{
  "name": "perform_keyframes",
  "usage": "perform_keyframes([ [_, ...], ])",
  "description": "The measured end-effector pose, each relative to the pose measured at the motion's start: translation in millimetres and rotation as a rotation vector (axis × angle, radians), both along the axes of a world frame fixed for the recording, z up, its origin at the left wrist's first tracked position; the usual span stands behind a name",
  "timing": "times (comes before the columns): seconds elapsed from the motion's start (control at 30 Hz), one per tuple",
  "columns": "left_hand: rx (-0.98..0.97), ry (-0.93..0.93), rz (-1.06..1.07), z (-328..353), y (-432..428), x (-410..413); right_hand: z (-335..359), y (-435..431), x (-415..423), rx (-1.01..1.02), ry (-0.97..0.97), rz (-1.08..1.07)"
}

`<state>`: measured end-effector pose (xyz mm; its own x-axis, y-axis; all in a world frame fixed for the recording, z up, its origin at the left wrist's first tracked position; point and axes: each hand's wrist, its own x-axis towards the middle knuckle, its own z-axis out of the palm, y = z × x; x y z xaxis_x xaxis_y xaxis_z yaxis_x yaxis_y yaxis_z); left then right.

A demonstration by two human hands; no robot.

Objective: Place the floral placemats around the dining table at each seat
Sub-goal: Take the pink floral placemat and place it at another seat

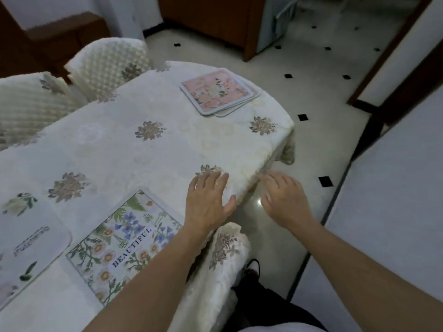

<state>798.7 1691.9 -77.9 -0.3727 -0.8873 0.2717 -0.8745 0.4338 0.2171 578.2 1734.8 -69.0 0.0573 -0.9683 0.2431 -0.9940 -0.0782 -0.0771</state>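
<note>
A floral placemat [119,245] printed with "BEAUTIFUL" lies flat near the table's front edge. To its left lies a paler placemat [28,243] with green leaves. A stack of pink floral placemats [219,92] sits at the far end of the table [143,159], which is covered by a white cloth. My left hand [208,200] hovers open over the table's right edge, just right of the "BEAUTIFUL" mat. My right hand [282,197] is open, fingers spread, beyond the table edge above the floor. Neither hand holds anything.
Two chairs with quilted white covers [107,63] [26,104] stand along the table's far left side. A covered chair back [225,250] is right below my left forearm. Tiled floor [311,97] lies to the right, a wooden cabinet [211,17] behind.
</note>
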Motion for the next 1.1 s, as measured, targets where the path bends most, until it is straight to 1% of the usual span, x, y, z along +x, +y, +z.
perform_keyframes([
  [0.13,-0.011,-0.039,-0.103,8.4,-13.8,-47.4,-1.5,9.2,-44.5,-0.018,0.026,-0.121],
  [0.27,0.021,-0.096,-0.194,7.8,-37.2,-94.6,-1.9,7.1,-93.6,-0.008,0.033,-0.205],
  [0.43,0.035,-0.09,-0.279,5.0,-74.6,-169.0,-6.9,-12.7,-154.0,0.01,0.046,-0.297],
  [0.63,0.029,-0.091,-0.336,6.7,-137.6,-274.4,-18.2,-68.9,-248.2,0.036,0.02,-0.364],
  [0.83,0.012,-0.095,-0.385,13.4,-196.2,-374.0,-13.4,-109.0,-341.8,0.057,0.054,-0.368],
  [0.93,-0.004,-0.07,-0.395,13.7,-215.9,-410.2,-7.4,-130.5,-376.0,0.071,0.055,-0.393],
  [1.1,-0.005,-0.125,-0.415,14.2,-241.4,-448.1,-2.3,-165.7,-408.5,0.051,0.022,-0.394],
])
